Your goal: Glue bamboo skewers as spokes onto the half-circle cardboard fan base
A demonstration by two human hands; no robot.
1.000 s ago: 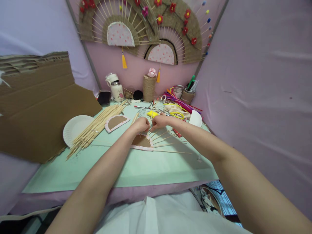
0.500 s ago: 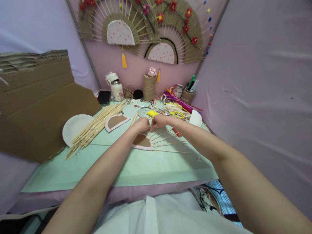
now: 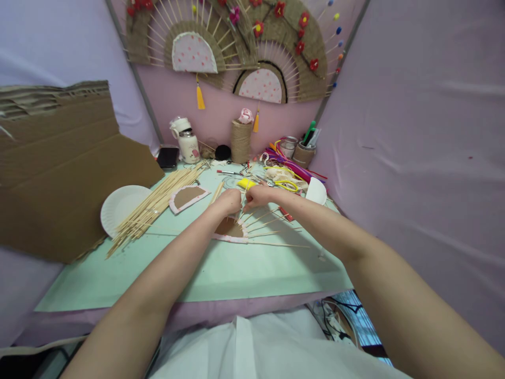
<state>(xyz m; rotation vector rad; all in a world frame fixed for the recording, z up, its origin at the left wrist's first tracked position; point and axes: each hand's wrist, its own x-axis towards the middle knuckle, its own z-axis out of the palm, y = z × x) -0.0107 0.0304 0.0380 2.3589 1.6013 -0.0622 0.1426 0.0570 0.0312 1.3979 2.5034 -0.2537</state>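
Observation:
A half-round cardboard piece (image 3: 228, 228) with a pink-and-white fabric edge lies on the table, and several thin bamboo sticks (image 3: 265, 227) fan out from its curved rim to the right. Above the rim, my left hand (image 3: 231, 201) is closed, fingers curled inward and mostly hidden by its back. Close beside it, my right hand (image 3: 257, 196) is closed in a pinch. A thin pale stick shows between the two hands; the fingertips on it are small and partly hidden. My left forearm covers the cardboard's left end.
A bundle of bamboo sticks (image 3: 158, 208) lies across a paper plate (image 3: 112, 210), near a second half-round piece (image 3: 189, 198). Beyond the hands are yellow-handled scissors (image 3: 287, 185), a yellow packet (image 3: 246, 183) and a twine spool (image 3: 241, 141). A large cardboard sheet (image 3: 67, 179) leans at left.
Both hands stay closed at the curved rim with only a very slight shift. The cardboard piece and its sticks lie as before.

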